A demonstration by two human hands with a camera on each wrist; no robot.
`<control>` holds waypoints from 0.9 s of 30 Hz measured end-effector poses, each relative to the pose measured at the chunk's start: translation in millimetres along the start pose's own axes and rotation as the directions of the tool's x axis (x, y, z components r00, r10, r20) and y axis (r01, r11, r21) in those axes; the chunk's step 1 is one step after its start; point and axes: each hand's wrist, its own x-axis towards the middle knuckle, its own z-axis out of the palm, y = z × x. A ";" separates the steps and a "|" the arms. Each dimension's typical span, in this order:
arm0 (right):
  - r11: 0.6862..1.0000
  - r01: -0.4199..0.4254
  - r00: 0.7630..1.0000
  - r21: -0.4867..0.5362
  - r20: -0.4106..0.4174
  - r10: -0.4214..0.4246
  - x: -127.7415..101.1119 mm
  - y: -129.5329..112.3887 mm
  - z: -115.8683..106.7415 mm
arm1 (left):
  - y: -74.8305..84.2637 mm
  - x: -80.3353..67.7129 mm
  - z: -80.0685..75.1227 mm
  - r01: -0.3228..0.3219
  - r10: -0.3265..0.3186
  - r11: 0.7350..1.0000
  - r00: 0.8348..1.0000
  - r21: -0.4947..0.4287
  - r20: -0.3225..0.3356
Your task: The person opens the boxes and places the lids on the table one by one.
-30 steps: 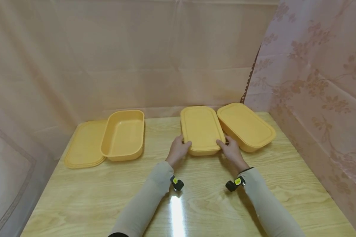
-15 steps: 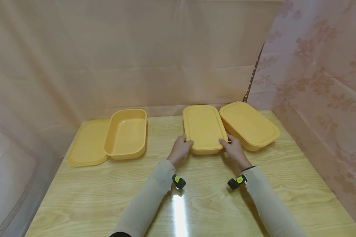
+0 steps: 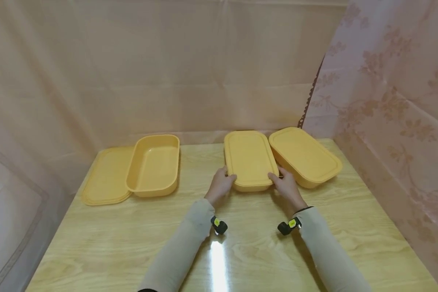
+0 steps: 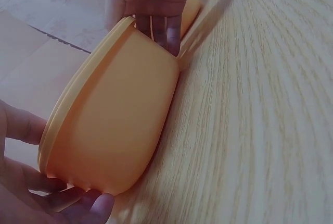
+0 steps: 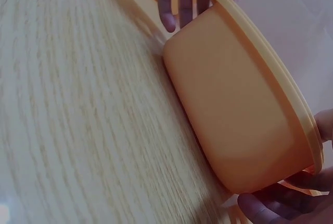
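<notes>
Head view: at the centre of the frame, a person's left hand (image 3: 220, 185) and right hand (image 3: 285, 185) clasp the near corners of a lidded orange plastic box (image 3: 250, 159), rectangular with rounded corners, on a pale, glossy wood-grain table (image 3: 241, 251). Thumbs lie on the lid's rim and fingers curl under the side walls, so both hands are clamped on the box; the wrist views show fingertips (image 4: 88, 208) tucked beneath one end and fingertips (image 5: 260, 208) beneath the other. The box's long axis runs from the person toward the back of the frame, its flat lid facing up, its smooth walls tapering to the base.

Just right of it, touching or nearly so, lies a second closed orange box (image 3: 304, 156), angled toward the upper right and close to the table's right edge and a flowered pink curtain (image 3: 394, 105). Well apart at left centre sits an open orange tub (image 3: 154, 165), its near-left corner overlapping a stack of flat orange lids (image 3: 104, 178) that reaches the table's left edge. Bare tabletop spans the gap between the tub and the held box, and all of the lower frame. Plain pink cloth (image 3: 149, 69) closes the back.
</notes>
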 end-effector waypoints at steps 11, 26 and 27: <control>0.998 -0.010 1.000 0.059 0.020 0.008 -4.7 1.1 2.0 | -2.6 -3.5 -2.8 0.025 -0.025 0.999 1.000 0.021 0.003; 1.000 0.004 1.000 0.008 -0.022 -0.004 -6.4 -5.9 1.2 | -1.0 -7.3 2.1 -0.025 0.023 0.997 0.999 -0.077 -0.036; 1.000 0.001 1.000 0.005 -0.023 -0.001 -6.1 -6.3 1.5 | -0.5 -7.8 1.6 -0.035 0.031 0.998 0.998 -0.059 -0.052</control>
